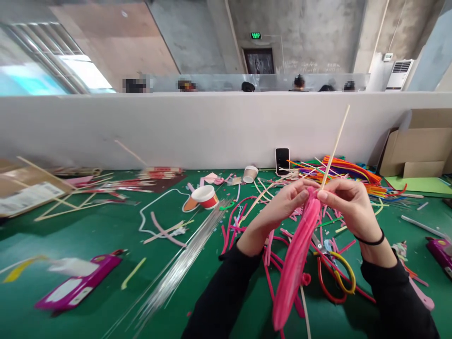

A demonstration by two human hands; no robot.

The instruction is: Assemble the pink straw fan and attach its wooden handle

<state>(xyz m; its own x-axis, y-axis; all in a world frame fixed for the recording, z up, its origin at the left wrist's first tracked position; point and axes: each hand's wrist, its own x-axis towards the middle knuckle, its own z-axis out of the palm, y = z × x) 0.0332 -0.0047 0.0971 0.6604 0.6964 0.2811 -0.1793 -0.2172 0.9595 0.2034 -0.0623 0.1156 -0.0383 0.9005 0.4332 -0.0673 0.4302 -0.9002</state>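
Observation:
Both my hands meet above the green table, pinching the top of a folded bundle of pink pipe cleaners [294,263] that hangs down toward me. My left hand [282,207] grips the bundle's upper end from the left. My right hand [348,205] holds the same end together with a thin pale wooden stick [335,143] that rises up and to the right. A black band circles my right wrist. Loose pink pipe cleaners [243,221] lie on the table under my hands.
Scissors with yellow and red handles [335,278] lie under my right forearm. A bundle of silver wires [183,259], paper cups [206,197], a phone [282,161], colourful pipe cleaners [353,172], purple packages [76,287] and a cardboard box [416,146] surround the work spot. A white partition [176,127] backs the table.

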